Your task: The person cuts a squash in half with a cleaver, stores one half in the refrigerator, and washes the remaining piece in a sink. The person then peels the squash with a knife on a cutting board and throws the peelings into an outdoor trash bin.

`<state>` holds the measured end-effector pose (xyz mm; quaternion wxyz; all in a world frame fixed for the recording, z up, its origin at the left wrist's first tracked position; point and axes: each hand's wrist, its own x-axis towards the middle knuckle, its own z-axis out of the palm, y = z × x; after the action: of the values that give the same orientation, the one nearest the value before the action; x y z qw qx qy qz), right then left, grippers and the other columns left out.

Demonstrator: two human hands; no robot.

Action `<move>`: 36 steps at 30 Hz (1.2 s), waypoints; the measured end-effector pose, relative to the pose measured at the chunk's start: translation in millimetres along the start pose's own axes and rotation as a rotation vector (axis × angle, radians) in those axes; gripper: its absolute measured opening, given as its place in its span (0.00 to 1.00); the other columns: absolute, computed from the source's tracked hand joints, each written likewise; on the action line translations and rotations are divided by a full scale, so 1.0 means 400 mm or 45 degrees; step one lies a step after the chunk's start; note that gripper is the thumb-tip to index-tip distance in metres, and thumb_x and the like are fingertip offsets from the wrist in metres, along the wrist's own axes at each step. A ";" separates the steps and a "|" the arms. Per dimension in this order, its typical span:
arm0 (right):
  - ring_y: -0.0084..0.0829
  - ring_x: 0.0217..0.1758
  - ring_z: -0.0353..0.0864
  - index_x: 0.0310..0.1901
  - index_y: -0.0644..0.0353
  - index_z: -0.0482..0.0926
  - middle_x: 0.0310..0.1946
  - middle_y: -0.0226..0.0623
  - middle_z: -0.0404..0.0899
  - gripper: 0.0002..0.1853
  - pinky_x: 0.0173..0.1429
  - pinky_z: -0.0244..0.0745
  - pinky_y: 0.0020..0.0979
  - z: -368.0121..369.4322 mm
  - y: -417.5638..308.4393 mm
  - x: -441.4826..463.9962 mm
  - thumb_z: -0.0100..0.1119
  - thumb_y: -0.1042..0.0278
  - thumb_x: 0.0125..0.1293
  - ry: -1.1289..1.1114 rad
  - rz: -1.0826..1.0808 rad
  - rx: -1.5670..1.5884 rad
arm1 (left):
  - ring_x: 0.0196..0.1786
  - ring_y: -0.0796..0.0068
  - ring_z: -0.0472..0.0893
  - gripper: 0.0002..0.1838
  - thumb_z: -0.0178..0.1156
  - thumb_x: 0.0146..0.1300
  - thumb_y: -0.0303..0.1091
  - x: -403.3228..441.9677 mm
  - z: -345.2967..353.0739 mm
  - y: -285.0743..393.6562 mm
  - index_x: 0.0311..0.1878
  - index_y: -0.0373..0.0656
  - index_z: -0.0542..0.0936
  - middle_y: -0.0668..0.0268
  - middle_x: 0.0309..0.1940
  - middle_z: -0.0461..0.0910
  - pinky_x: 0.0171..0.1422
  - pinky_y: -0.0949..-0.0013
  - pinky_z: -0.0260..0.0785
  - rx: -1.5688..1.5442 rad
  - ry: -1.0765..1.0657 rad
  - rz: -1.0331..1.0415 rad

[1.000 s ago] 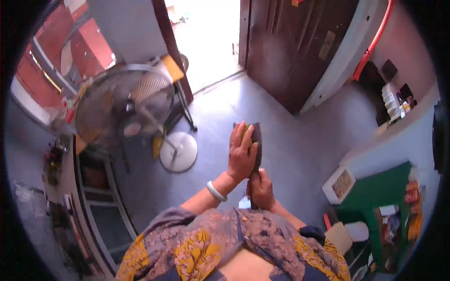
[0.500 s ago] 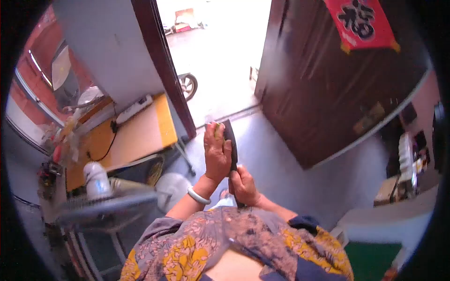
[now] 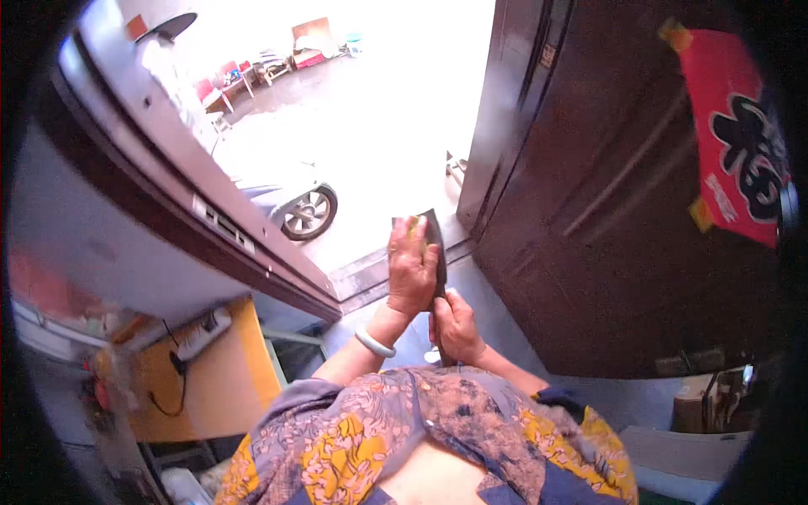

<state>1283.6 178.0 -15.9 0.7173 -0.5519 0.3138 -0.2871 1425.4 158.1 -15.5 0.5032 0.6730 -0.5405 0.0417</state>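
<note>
In front of my chest I hold a dark, broad-bladed kitchen knife [image 3: 435, 225], its blade pointing away from me toward the doorway. My right hand [image 3: 459, 328] is closed around the handle end, most of which the fingers hide. Flat along the left side of the blade lies my left hand [image 3: 411, 273], pressing a small yellow-green thing [image 3: 414, 227] against it. The fingers cover most of that thing, so its kind does not show. A pale bangle [image 3: 374, 342] circles my left wrist.
Ahead is an open doorway with a low threshold [image 3: 370, 284]. A dark door [image 3: 606, 202] bearing a red paper sign [image 3: 732, 139] stands open on the right. Outside is a scooter wheel [image 3: 310, 212]. At left, a yellow-edged table [image 3: 223, 370] carries a power strip [image 3: 202, 332].
The doorway now fills more of the view, with the threshold nearer and the scooter more visible. The fan at lower left has left the view. Both hands keep their hold on the knife.
</note>
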 end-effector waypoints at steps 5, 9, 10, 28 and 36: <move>0.22 0.17 0.73 0.38 0.61 0.69 0.17 0.31 0.72 0.08 0.21 0.69 0.29 0.034 -0.069 0.414 0.46 0.67 0.75 -0.274 -0.017 -0.200 | 0.76 0.43 0.56 0.26 0.53 0.70 0.34 0.279 -0.006 -0.233 0.69 0.38 0.69 0.44 0.70 0.62 0.79 0.49 0.46 0.140 0.163 -0.186; 0.24 0.17 0.74 0.40 0.63 0.69 0.17 0.35 0.73 0.08 0.23 0.70 0.32 0.089 -0.099 0.707 0.48 0.67 0.74 -0.456 -0.084 -0.291 | 0.76 0.44 0.56 0.24 0.49 0.72 0.32 0.464 -0.015 -0.398 0.69 0.36 0.68 0.43 0.72 0.60 0.78 0.51 0.50 0.263 0.352 -0.213; 0.25 0.17 0.74 0.41 0.63 0.69 0.16 0.35 0.72 0.08 0.23 0.70 0.33 0.099 -0.102 0.777 0.48 0.67 0.74 -0.487 -0.124 -0.290 | 0.76 0.44 0.56 0.24 0.49 0.72 0.32 0.514 -0.009 -0.437 0.70 0.35 0.68 0.43 0.71 0.60 0.78 0.51 0.50 0.267 0.382 -0.220; 0.20 0.17 0.72 0.36 0.60 0.65 0.18 0.30 0.71 0.09 0.21 0.68 0.27 -0.126 -0.213 1.967 0.47 0.68 0.76 0.092 -0.173 -0.135 | 0.75 0.44 0.58 0.25 0.54 0.67 0.30 1.568 0.628 -1.056 0.68 0.38 0.70 0.47 0.71 0.62 0.78 0.51 0.49 -0.075 -0.004 0.134; 0.29 0.18 0.74 0.40 0.62 0.67 0.17 0.39 0.72 0.08 0.24 0.68 0.34 -0.277 -0.221 2.495 0.49 0.66 0.75 0.211 -0.153 -0.247 | 0.76 0.48 0.58 0.23 0.49 0.72 0.30 1.924 0.943 -1.346 0.69 0.36 0.68 0.48 0.73 0.59 0.77 0.54 0.51 -0.099 -0.101 0.134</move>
<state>1829.6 -666.4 -84.3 0.6137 -0.6110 0.3646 -0.3424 1973.0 -690.9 -79.1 0.5043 0.6248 -0.5957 0.0202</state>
